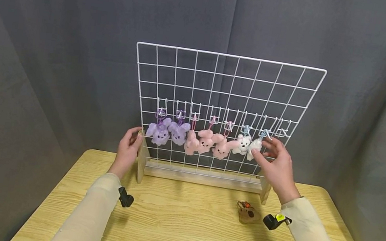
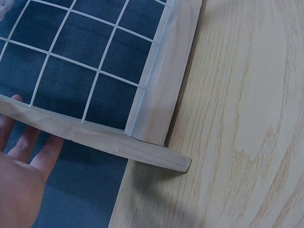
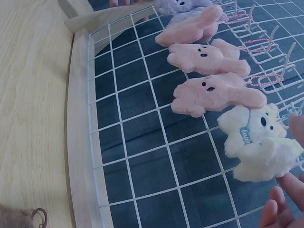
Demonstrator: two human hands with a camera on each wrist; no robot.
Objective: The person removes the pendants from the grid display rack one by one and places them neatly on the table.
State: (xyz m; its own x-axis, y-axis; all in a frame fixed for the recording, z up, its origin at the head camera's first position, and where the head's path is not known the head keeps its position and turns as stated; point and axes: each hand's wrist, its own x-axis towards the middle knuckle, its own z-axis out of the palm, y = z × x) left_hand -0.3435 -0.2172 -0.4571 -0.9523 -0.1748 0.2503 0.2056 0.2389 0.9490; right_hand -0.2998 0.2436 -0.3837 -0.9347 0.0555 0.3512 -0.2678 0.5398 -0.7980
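Note:
My right hand (image 1: pixel 278 168) is at the right end of a row of plush keychains, its thumb and fingers around the outermost white plush keychain (image 1: pixel 254 149). This one hangs by a blue cord from a hook on the white wire grid (image 1: pixel 217 74). In the right wrist view the same white plush (image 3: pixel 266 159) lies between thumb and fingers, beside another white plush (image 3: pixel 237 128). At the far side, my left hand (image 1: pixel 128 148) holds the left upright of the wooden stand (image 1: pixel 141 162). The left wrist view has its fingers (image 2: pixel 46 156) passing behind that upright.
Three pink plush keychains (image 1: pixel 206 142) and two purple ones (image 1: pixel 159 133) hang along the row. A bare hook (image 1: pixel 281 133) sits at its right end. A brown plush keychain (image 1: pixel 248 215) lies on the wooden table (image 1: pixel 179 224). Grey curtains (image 1: pixel 192 10) surround it.

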